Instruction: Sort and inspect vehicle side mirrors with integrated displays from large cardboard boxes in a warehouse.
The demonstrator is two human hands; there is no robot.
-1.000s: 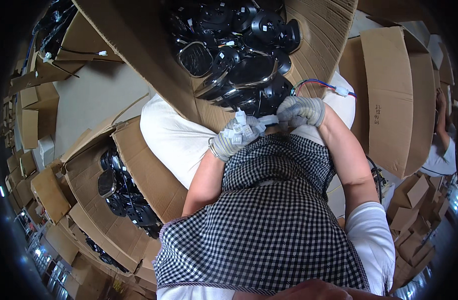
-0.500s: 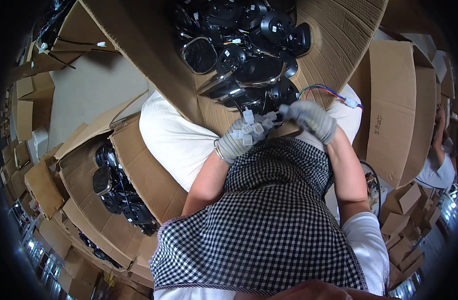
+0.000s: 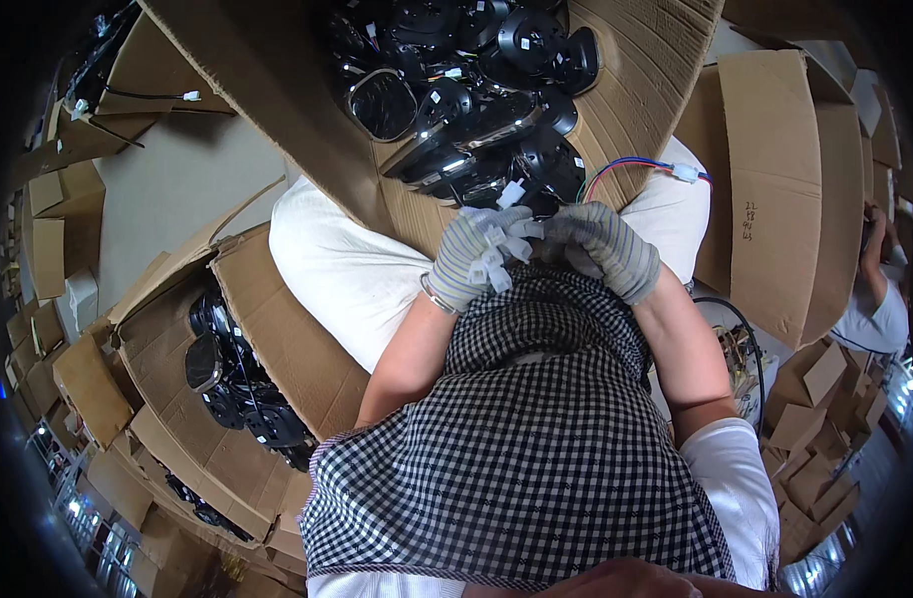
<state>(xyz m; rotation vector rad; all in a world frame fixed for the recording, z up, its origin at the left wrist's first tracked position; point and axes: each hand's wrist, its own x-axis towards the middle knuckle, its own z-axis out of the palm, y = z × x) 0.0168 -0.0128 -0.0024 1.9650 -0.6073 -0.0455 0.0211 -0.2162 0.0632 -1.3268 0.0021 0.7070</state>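
Note:
My left hand [image 3: 456, 261], in a striped grey glove, is closed round several white plastic connectors [image 3: 494, 254] in my lap. One more white connector [image 3: 511, 193] sticks up above its fingers. Right beside it, my right hand [image 3: 616, 249], gloved alike, has its fingers curled together at the connectors' edge; what they pinch is hidden. Just beyond both hands, glossy black round-faced parts [image 3: 476, 128] with wires lie heaped in an open cardboard box [image 3: 641, 85].
Red and blue wires with a white plug [image 3: 684, 172] lie over my right knee. On my left another carton [image 3: 292, 329] holds black parts [image 3: 232, 379]. A tall carton [image 3: 770, 189] stands at right, with another person's arm [image 3: 875, 264] beyond it.
My right hand has come left and nearer to my left hand, its fingers now at the connectors. The view has shifted slightly, and the box sits higher in it.

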